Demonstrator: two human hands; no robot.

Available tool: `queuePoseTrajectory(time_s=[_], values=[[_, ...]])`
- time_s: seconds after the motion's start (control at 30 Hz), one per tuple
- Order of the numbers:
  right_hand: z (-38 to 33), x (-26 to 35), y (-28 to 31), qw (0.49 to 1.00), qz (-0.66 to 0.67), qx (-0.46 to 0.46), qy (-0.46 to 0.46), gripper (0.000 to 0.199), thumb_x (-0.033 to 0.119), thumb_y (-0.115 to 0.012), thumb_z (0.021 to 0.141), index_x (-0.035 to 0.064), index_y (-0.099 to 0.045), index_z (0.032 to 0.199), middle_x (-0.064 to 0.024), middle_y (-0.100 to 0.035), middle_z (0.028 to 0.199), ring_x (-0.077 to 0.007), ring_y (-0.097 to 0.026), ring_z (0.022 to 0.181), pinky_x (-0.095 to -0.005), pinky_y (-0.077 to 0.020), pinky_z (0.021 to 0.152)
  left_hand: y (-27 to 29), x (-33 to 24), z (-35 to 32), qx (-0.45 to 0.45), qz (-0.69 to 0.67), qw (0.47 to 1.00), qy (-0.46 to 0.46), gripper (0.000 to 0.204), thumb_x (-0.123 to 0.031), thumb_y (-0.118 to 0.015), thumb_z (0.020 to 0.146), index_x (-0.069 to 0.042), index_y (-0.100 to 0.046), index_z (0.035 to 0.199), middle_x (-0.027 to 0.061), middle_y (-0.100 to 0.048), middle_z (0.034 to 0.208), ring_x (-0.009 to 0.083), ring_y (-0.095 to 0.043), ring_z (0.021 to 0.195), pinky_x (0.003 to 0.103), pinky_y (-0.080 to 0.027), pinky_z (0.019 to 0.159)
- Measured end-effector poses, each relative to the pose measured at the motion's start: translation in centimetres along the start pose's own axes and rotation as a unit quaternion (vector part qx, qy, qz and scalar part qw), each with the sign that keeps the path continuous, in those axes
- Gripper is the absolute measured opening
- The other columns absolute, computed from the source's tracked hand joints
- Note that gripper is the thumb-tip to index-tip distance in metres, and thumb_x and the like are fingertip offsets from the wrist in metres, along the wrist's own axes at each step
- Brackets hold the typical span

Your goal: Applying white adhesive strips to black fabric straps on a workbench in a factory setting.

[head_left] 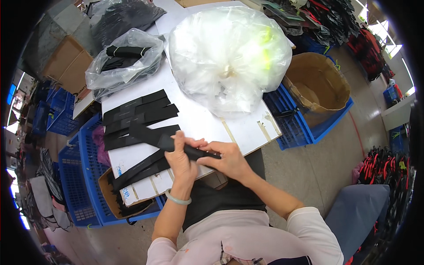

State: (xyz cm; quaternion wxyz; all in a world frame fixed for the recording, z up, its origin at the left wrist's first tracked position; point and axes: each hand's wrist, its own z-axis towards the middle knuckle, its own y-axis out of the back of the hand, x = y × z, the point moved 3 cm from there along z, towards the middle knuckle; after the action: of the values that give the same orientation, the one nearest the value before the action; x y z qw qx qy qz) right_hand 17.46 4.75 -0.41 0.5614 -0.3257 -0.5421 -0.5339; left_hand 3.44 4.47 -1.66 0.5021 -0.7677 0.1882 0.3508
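Black strip: lying across the near edge of the white tabletop, being pinched between both hands.
Left hand: curling closed over the strip's middle, thumb pressing on top; a pale green bangle is sitting on the wrist.
Right hand: fingers closing on the strip's right end, gripping it from the side.
Risk, near: the loose strips hanging off the table's front left edge are likely sliding into the cardboard box below if a forearm is brushing them.
Risk, middle: the fanned stack just beside the hands is overlapping loosely, so tugging one piece is probably dragging its neighbours askew.
Risk, far: the big clear bag is bulging near the stack and could be rolling onto it.
Count: two hands, one strip being held, about seven fanned pieces, two or three hanging, two plastic bags, counting the smaller bag, at least four blue crates.
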Motion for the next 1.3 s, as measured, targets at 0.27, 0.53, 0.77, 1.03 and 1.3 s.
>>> queuePoseTrajectory(time_s=[0.27, 0.53, 0.77, 1.03, 1.3], values=[[11.0, -4.3, 6.5, 0.908, -0.365, -0.147, 0.141, 0.020, 0.004, -0.062, 0.083, 0.0005, -0.066, 0.102, -0.0135, -0.067, 0.105, -0.0302, -0.068, 0.066, -0.0382, -0.0529, 0.057, 7.5, -0.1, -7.4, 0.063, 0.159, 0.980, 0.101, 0.013, 0.002, -0.052, 0.086, -0.003, -0.042, 0.080, 0.0088, -0.047, 0.051, 0.0262, -0.055, 0.042, 0.042, -0.056, 0.064], [16.2, -7.9, 5.2, 0.787, -0.574, -0.194, 0.114, 0.023, 0.005, -0.064, 0.075, 0.0044, -0.066, 0.097, -0.0091, -0.065, 0.105, -0.0294, -0.066, 0.059, -0.0395, -0.0521, 0.051, 6.8, 0.8, -7.7, 0.127, 0.135, 0.976, 0.118, 0.015, 0.002, -0.055, 0.087, -0.004, -0.044, 0.079, 0.0092, -0.051, 0.053, 0.0236, -0.058, 0.044, 0.039, -0.057, 0.065], [12.6, -5.2, 4.6, 0.811, -0.492, -0.190, 0.251, 0.005, 0.009, -0.063, 0.073, 0.0069, -0.060, 0.070, -0.0085, -0.066, 0.088, -0.0268, -0.061, 0.050, -0.0378, -0.0465, 0.045, 3.9, -0.8, -6.0, 0.093, 0.075, 0.992, 0.048, 0.018, -0.009, -0.054, 0.094, -0.004, -0.044, 0.080, 0.0076, -0.049, 0.054, 0.0220, -0.054, 0.043, 0.041, -0.055, 0.066], [5.3, 2.0, 8.0, 0.951, -0.256, -0.173, -0.017, 0.006, 0.003, -0.066, 0.077, 0.0034, -0.065, 0.083, -0.0095, -0.068, 0.092, -0.0238, -0.063, 0.058, -0.0315, -0.0467, 0.051, 0.3, -0.7, -3.3, 0.094, 0.023, 0.991, 0.095, 0.020, -0.015, -0.061, 0.094, 0.003, -0.056, 0.101, 0.0075, -0.056, 0.066, 0.0170, -0.056, 0.050, 0.036, -0.056, 0.064], [0.9, 4.7, 4.7, 0.961, -0.180, 0.056, 0.200, 0.010, -0.002, -0.068, 0.080, -0.0030, -0.062, 0.089, -0.0185, -0.068, 0.110, -0.0281, -0.070, 0.089, -0.0323, -0.0535, 0.075, -3.3, -1.0, -2.9, 0.145, 0.014, 0.987, 0.069, 0.039, -0.005, -0.067, 0.085, 0.009, -0.055, 0.119, 0.0086, -0.061, 0.081, 0.0145, -0.058, 0.058, 0.030, -0.055, 0.064]])
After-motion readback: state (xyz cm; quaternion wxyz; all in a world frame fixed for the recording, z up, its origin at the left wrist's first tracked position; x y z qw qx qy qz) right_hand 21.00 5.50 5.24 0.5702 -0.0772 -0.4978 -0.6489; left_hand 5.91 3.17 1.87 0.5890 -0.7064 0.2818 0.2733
